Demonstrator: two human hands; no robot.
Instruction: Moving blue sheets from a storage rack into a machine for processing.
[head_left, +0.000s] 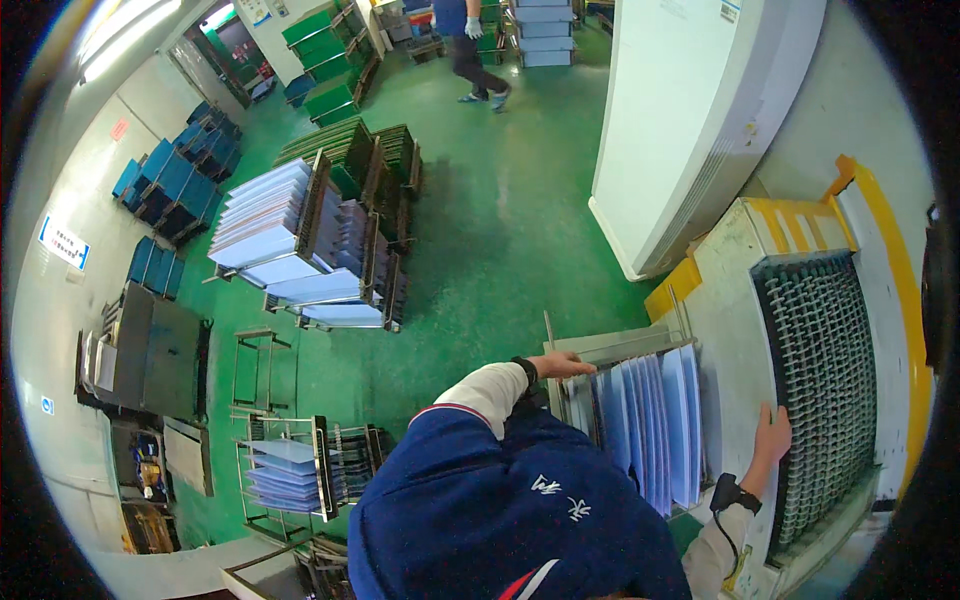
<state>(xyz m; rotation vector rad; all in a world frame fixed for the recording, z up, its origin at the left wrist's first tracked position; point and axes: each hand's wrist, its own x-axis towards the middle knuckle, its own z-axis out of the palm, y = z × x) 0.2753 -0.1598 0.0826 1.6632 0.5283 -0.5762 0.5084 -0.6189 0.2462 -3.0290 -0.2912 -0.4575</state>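
Where the jacket [480,510] overlaps, blue panels [682,405] are partly hidden.

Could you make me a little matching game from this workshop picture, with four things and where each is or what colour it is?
Things:
1. Left hand
2. Floor
3. Right hand
4. Tall upright unit

Places and colours:
A. At the side edge of the roller bed
B. White
C. Beside the upright blue panels
D. Green

Right pairs: 1-C, 2-D, 3-A, 4-B.
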